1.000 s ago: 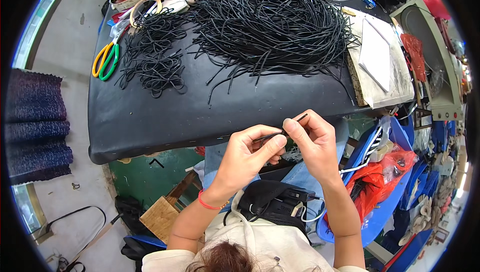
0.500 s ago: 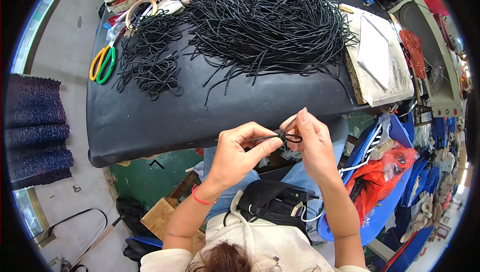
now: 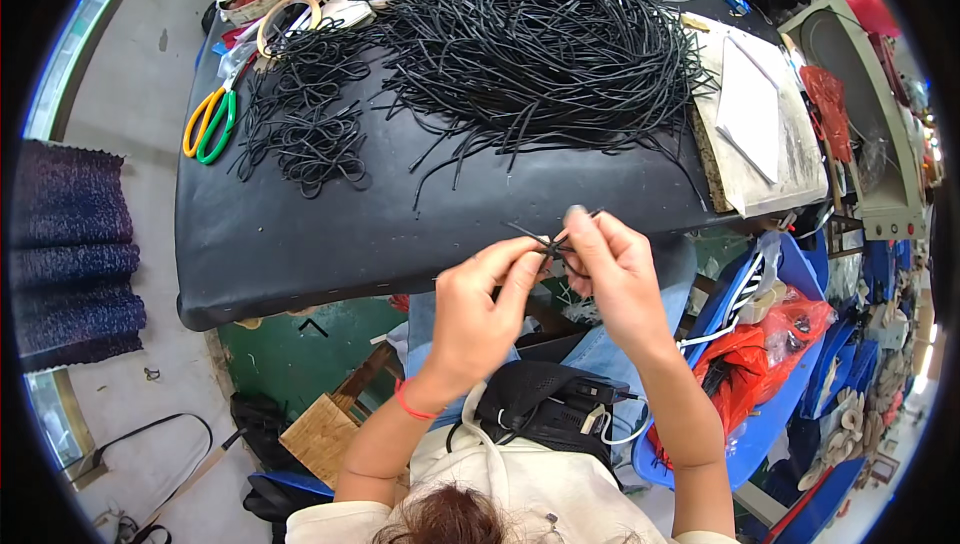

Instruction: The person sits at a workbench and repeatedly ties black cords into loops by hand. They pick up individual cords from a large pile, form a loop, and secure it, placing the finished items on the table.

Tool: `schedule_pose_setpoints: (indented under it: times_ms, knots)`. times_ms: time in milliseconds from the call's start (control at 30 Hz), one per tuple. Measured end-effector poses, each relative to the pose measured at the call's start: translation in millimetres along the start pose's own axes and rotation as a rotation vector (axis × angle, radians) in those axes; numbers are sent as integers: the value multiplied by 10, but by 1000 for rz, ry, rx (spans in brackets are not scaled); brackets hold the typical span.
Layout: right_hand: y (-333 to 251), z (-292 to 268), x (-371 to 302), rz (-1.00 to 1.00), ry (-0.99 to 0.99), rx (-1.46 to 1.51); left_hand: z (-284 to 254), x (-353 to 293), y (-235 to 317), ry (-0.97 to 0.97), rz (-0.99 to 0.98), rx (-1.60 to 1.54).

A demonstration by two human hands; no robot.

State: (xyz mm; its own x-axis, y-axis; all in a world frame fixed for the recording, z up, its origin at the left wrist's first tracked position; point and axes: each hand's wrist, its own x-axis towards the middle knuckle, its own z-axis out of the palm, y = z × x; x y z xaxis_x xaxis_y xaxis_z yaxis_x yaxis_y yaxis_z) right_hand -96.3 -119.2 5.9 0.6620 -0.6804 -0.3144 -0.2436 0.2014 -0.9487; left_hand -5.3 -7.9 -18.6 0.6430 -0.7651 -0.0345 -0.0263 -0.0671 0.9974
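Observation:
Just in front of the table's near edge, my two hands work a thin black cord (image 3: pixel 553 248) with a knot or crossing in its middle. My left hand (image 3: pixel 482 299) pinches it between thumb and forefinger, and a short end sticks out above the fingers. On the other side my right hand (image 3: pixel 618 274) has thumb and fingers closed on the cord, its thumb slightly blurred. The fingers partly hide the loops. Beyond them lies a large heap of loose black cords (image 3: pixel 540 54). A smaller pile of looped, knotted cords (image 3: pixel 318 139) rests to its left.
Scissors with orange and green handles (image 3: pixel 212 124) lie at the left of the black-covered table (image 3: pixel 300 254), near a tape roll (image 3: pixel 288 24). White paper (image 3: pixel 748 119) rests on a board at right. A blue bin (image 3: pixel 780 384) with red plastic bags stands to my right.
My left hand has moved slightly right and its fingertips now meet the knot. The open loop near my right fingers has shrunk from view, and cord ends now point up and outward.

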Motion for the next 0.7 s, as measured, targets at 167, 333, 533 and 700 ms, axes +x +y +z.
schedule_pose_setpoints:
  times_ms: [167, 333, 533, 700]
  knots:
    - [74, -59, -35, 91, -98, 156, -209, 72, 40, -188, -282, -434]
    - [108, 6, -41, 90, -113, 171, -226, 77, 40, -135, -305, -373]
    - [45, -12, 163, -474, 57, -535, -778, 350, 93, 337, 5, 85]
    - [65, 90, 716, -901, 239, -870, -1278, 655, 1, 878, 249, 1290]
